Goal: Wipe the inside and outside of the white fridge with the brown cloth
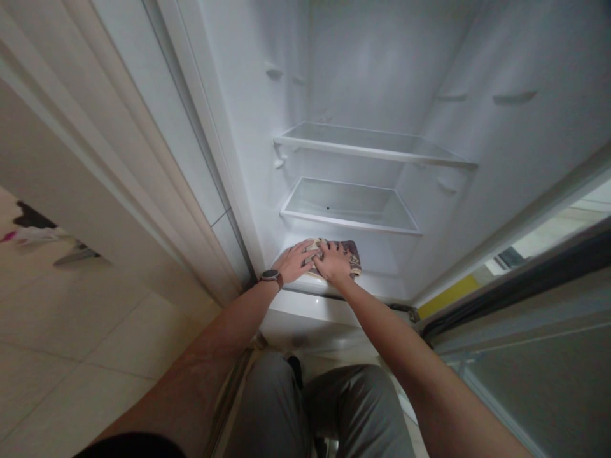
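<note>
A folded, brown-patterned cloth (pixel 354 254) lies on the white floor of an opened refrigerator, near its front lip. My left hand (pixel 294 261) rests flat on the cloth's left part, fingers spread, with a watch (pixel 270 275) on the wrist. Beside it my right hand (pixel 333 261) presses on the middle of the cloth, its fingers apart and pointing inward. The two hands meet at the thumbs. Part of the cloth is hidden beneath them.
Two glass shelves, an upper one (pixel 372 141) and a lower one (pixel 348 202), span the refrigerator above my hands. The opened door (pixel 534 356) stands to the right, a cabinet panel (pixel 109 165) to the left. Floor tiles (pixel 95 356) show at lower left.
</note>
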`<action>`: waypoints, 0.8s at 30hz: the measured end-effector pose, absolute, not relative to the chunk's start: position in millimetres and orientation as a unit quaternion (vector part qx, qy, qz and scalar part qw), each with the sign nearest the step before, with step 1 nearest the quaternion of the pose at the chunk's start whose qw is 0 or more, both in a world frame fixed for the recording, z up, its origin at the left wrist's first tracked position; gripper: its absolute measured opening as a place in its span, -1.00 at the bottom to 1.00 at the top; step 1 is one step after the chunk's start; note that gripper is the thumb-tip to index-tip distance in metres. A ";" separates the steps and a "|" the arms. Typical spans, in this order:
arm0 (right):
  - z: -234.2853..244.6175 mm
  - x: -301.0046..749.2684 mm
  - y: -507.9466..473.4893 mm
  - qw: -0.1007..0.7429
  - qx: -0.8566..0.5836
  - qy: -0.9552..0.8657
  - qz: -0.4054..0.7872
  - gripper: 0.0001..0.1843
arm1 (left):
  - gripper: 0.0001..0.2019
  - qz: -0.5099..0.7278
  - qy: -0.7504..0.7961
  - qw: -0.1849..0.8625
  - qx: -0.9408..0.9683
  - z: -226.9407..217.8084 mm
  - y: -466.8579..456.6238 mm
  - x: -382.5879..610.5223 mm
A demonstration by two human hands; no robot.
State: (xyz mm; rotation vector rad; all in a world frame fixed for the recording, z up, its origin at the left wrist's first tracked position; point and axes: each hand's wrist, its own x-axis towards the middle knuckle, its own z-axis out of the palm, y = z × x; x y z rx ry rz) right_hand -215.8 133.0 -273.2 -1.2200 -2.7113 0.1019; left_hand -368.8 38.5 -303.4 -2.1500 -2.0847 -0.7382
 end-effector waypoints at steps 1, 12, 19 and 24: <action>-272.7 -216.0 133.2 0.079 -0.408 -0.909 0.035 -0.38 | -0.57 -0.239 -0.675 0.025 -0.697 -305.8 40.2 -370.4; -273.0 -217.2 133.0 0.106 -0.419 -0.900 0.052 -0.38 | -0.55 -0.228 -0.693 0.010 -0.684 -307.0 42.3 -372.6; -273.2 -215.8 131.7 0.122 -0.424 -0.896 0.045 -0.50 | -0.54 -0.229 -0.699 0.005 -0.678 -306.1 41.7 -371.1; -273.1 -214.6 131.6 0.094 -0.423 -0.900 0.040 -0.42 | -0.55 -0.220 -0.702 -0.012 -0.677 -299.9 39.9 -368.3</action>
